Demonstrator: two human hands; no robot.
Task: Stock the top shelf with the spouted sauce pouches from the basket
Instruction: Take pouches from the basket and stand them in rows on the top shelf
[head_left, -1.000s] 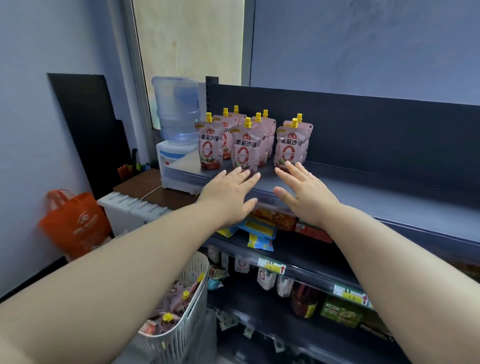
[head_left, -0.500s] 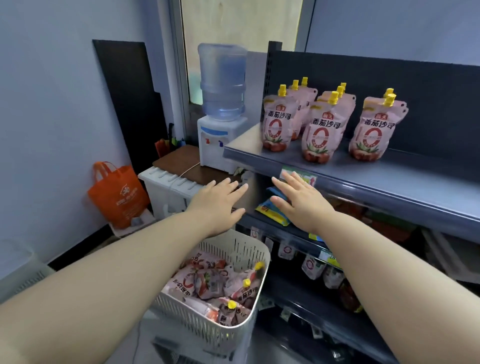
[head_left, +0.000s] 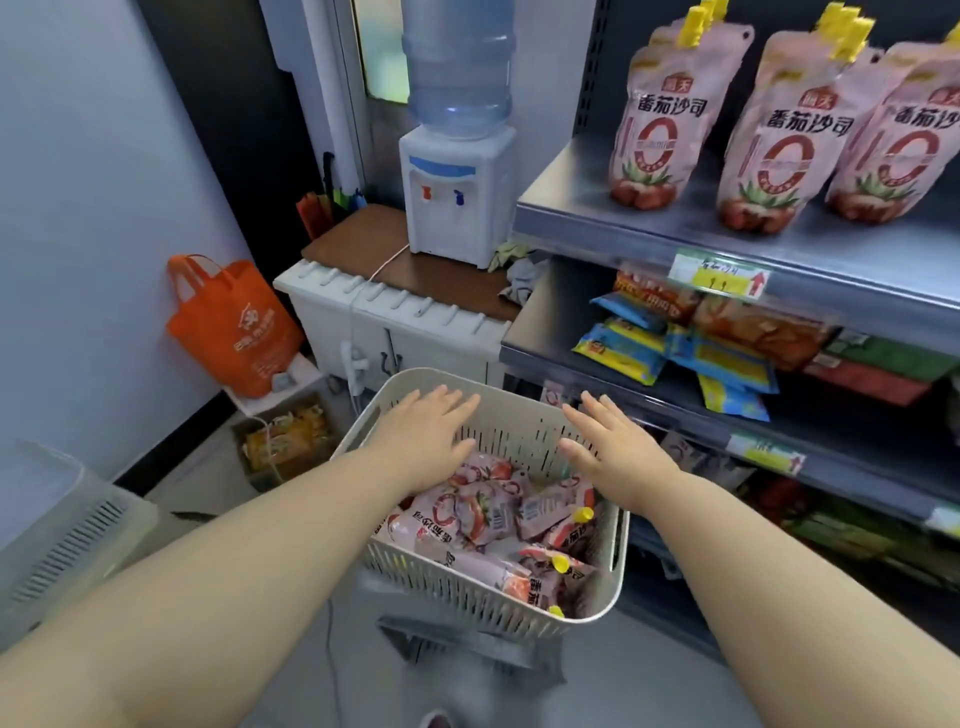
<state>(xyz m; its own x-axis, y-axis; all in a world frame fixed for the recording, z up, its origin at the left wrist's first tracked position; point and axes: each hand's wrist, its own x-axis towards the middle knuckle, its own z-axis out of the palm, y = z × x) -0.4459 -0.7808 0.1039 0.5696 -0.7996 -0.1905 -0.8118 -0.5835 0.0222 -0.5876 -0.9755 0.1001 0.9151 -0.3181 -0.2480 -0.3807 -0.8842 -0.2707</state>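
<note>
Sauce pouches (head_left: 483, 519): a loose heap lying flat in the white basket (head_left: 467, 587), low in front of you. Several standing pouches (head_left: 660, 114) are already on the top shelf (head_left: 571, 218). Your hands were at shelf height a second ago and have now dropped to the basket. Left hand (head_left: 421, 441) is over the heap, fingers straight and spread, holding nothing. Right hand (head_left: 618, 457) is likewise empty, by the right rim. Likely reaching for the next pick; plenty left to stock.

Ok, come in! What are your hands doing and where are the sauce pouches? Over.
Both open: left hand, right hand, over the basket. None held; sauce pouches piled inside. Nothing blocking them.
</note>
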